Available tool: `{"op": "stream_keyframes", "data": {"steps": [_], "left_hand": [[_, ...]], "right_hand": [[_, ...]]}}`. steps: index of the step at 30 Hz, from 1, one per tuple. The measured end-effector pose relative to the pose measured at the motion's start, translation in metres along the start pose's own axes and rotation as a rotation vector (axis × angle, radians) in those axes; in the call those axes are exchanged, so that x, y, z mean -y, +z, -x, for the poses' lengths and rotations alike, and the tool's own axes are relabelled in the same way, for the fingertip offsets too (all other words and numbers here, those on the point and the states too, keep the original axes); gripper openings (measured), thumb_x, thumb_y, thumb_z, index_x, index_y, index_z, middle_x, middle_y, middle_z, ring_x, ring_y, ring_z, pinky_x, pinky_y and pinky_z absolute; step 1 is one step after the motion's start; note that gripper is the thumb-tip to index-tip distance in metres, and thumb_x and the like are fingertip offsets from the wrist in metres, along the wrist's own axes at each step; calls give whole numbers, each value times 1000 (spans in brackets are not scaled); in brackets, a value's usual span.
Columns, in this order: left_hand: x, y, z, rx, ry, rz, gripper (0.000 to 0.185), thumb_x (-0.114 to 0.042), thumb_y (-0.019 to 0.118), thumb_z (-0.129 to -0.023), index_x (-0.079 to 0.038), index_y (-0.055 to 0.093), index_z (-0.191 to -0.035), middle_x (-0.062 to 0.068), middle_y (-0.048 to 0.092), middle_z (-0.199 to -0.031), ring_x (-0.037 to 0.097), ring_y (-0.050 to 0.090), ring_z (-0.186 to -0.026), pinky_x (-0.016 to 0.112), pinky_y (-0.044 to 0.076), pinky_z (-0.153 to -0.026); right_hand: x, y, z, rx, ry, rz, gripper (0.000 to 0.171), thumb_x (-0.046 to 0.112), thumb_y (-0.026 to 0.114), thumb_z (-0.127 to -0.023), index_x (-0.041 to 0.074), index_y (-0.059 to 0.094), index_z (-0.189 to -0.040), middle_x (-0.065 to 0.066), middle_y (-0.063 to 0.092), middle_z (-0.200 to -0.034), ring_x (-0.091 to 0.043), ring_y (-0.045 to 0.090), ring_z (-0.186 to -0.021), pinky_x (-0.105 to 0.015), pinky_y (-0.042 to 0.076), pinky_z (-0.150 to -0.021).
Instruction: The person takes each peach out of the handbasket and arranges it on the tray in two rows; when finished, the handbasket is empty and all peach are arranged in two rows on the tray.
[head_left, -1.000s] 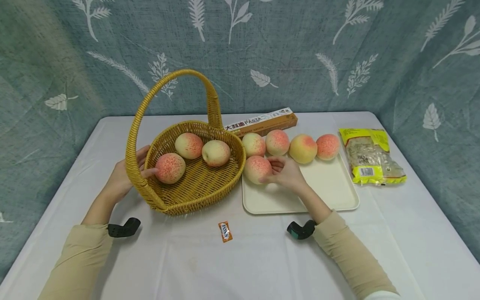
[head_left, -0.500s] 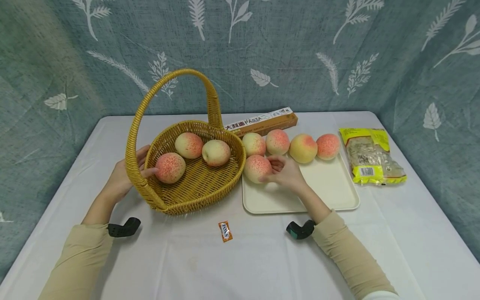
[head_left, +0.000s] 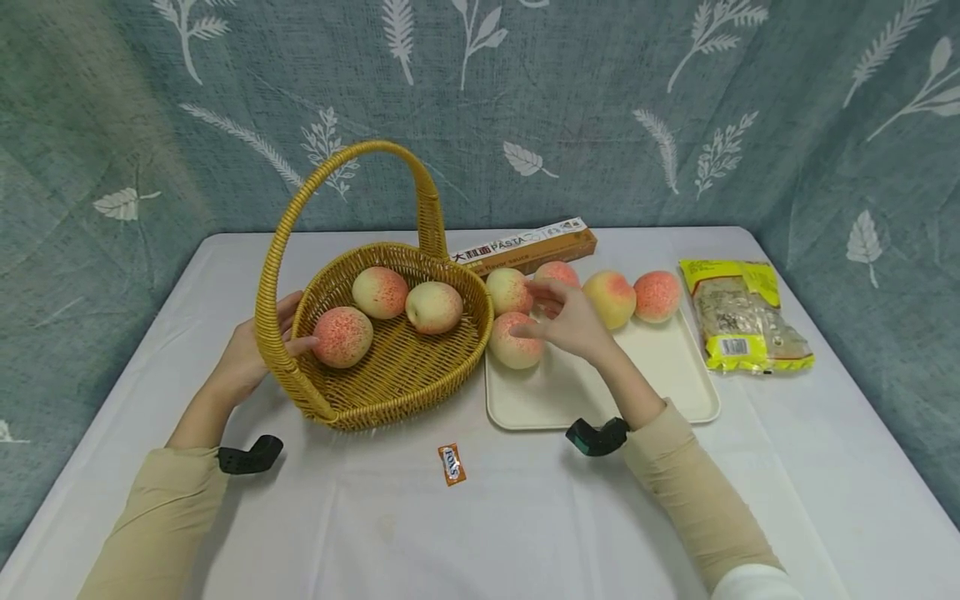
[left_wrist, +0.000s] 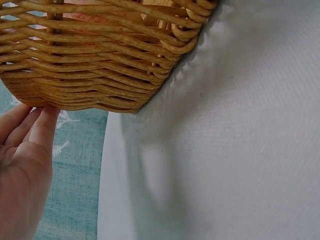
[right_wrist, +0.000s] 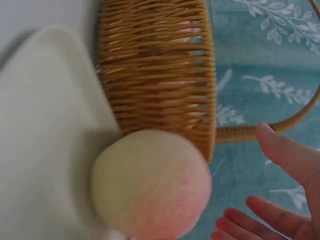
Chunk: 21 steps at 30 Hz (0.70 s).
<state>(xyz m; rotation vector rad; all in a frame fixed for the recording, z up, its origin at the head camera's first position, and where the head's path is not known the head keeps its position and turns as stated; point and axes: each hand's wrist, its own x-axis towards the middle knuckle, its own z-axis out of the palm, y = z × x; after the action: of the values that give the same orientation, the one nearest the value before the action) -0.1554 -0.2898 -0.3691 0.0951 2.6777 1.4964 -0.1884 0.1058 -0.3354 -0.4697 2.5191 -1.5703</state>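
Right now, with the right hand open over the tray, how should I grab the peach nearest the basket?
Take the near peach around its widest middle, coming down from above and slightly from the right, where the right hand is. It sits alone at the tray's left edge, close beside the basket wall, so fingers fit at its top, front and right, not its left.
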Motion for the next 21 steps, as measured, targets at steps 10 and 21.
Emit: {"op": "stream_keyframes", "data": {"steps": [10,21], "left_hand": [[-3,-1,2,-4,9,9,79,-25,65,-81,-9,16,-142,12,27,-141,28,31,-124,11,35,-89],[-3,1,4,-11,5,13,80,-25,65,-81,-10,16,-142,10,27,-141,29,32,-124,44,31,-97]], "right_hand": [[32,35,-32,102,-41,26,65,21,77,-68,3,49,-124,-11,50,-123,-21,46,-114,-29,39,-93],[46,63,-66,202,21,155,69,25,77,-68,9,46,-129,-3,47,-128,-16,45,-114,-25,39,-91]]}}
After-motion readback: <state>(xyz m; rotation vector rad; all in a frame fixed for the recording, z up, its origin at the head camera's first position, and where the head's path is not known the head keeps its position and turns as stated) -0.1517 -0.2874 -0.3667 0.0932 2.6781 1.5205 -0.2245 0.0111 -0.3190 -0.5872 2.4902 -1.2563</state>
